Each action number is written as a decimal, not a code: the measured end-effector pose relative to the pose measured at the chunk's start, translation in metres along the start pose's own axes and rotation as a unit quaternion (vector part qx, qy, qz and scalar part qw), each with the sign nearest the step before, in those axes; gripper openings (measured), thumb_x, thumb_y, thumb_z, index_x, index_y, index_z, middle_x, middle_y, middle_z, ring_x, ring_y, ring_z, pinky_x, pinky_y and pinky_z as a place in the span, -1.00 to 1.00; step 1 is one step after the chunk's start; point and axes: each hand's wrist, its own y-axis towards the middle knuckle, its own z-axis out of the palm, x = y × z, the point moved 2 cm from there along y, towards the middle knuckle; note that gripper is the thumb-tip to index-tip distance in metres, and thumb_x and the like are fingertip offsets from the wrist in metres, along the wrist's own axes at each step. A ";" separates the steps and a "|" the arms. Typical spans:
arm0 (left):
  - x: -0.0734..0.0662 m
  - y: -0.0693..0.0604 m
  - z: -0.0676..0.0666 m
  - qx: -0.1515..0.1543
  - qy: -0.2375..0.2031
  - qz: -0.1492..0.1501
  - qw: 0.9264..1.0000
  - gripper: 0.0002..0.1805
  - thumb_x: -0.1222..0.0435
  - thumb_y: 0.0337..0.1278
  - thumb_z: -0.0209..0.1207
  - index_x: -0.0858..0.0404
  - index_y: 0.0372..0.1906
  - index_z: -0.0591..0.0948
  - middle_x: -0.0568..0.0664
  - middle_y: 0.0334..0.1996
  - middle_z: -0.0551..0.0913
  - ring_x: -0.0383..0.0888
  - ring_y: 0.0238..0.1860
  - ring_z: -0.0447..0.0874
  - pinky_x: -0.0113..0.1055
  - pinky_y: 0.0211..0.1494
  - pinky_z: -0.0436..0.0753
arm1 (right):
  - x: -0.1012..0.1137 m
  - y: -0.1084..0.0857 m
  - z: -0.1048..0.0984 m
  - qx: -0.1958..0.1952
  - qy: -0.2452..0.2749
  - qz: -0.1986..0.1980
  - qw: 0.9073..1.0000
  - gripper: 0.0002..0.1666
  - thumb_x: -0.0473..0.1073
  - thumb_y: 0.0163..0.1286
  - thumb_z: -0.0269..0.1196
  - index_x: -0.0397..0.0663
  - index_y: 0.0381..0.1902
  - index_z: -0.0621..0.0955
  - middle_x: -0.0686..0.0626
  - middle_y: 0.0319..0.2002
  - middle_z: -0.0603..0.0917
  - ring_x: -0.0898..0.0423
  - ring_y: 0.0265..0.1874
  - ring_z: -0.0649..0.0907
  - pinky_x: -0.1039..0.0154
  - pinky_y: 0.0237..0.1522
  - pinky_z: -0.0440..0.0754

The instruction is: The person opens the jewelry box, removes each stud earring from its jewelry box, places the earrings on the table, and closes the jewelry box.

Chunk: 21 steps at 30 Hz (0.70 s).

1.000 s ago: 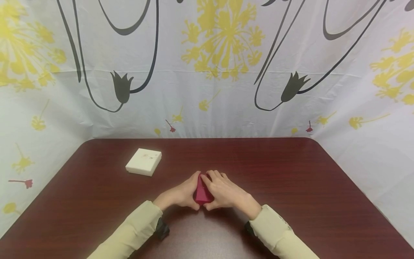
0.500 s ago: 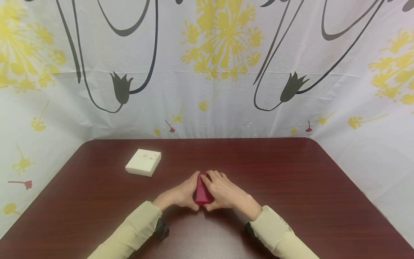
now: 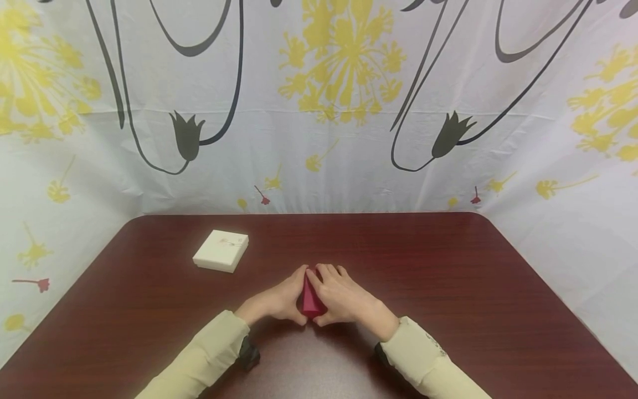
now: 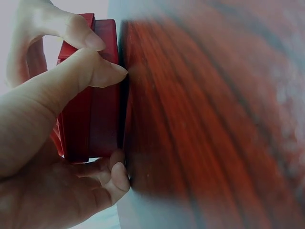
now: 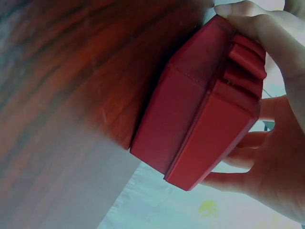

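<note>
A small red box [image 3: 312, 299] with a separate upper part sits on the dark wooden table, between the two hands. My left hand [image 3: 279, 299] holds its left side, with thumb near and fingers round the far side. On the opposite side my right hand [image 3: 344, 296] grips it, its index finger lying over the top. The left wrist view shows the red box [image 4: 104, 109] with a seam along its side and a thumb against it. Ridged folds mark one part of the red box [image 5: 190, 109] in the right wrist view. Its contents are hidden.
A flat white box [image 3: 221, 250] with a small flower print lies farther back to the left on the table [image 3: 423, 260]. Behind the table's far edge hangs a white curtain [image 3: 279, 138] with yellow and grey flowers.
My right hand has shifted slightly left, and its index finger covers more of the red box's top. The left hand and the white box look unchanged.
</note>
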 end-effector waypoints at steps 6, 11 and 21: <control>0.000 -0.001 0.001 0.001 -0.005 -0.008 1.000 0.13 0.42 -0.62 0.41 0.65 0.18 -0.03 0.41 0.11 0.20 0.15 0.14 0.26 -0.07 0.20 0.27 | 0.003 0.002 0.002 0.010 -0.004 0.006 1.000 0.09 0.24 -0.31 0.37 -0.27 0.15 0.37 -0.20 -0.06 0.40 -0.07 -0.08 0.43 -0.03 -0.10 0.45; -0.001 -0.001 0.000 0.001 -0.009 -0.007 1.000 0.12 0.42 -0.62 0.40 0.64 0.18 -0.03 0.40 0.12 0.20 0.14 0.15 0.25 -0.08 0.21 0.26 | 0.003 0.002 0.003 0.009 -0.005 0.007 1.000 0.09 0.23 -0.33 0.37 -0.28 0.15 0.37 -0.20 -0.07 0.41 -0.07 -0.09 0.43 -0.04 -0.10 0.46; -0.001 -0.001 -0.001 0.002 -0.003 -0.002 1.000 0.10 0.42 -0.63 0.41 0.60 0.17 0.00 0.34 0.08 0.23 0.09 0.11 0.29 -0.11 0.19 0.29 | 0.002 0.002 0.002 0.017 0.012 0.007 1.000 0.06 0.24 -0.26 0.34 -0.29 0.16 0.36 -0.20 -0.06 0.41 -0.06 -0.09 0.43 -0.05 -0.10 0.47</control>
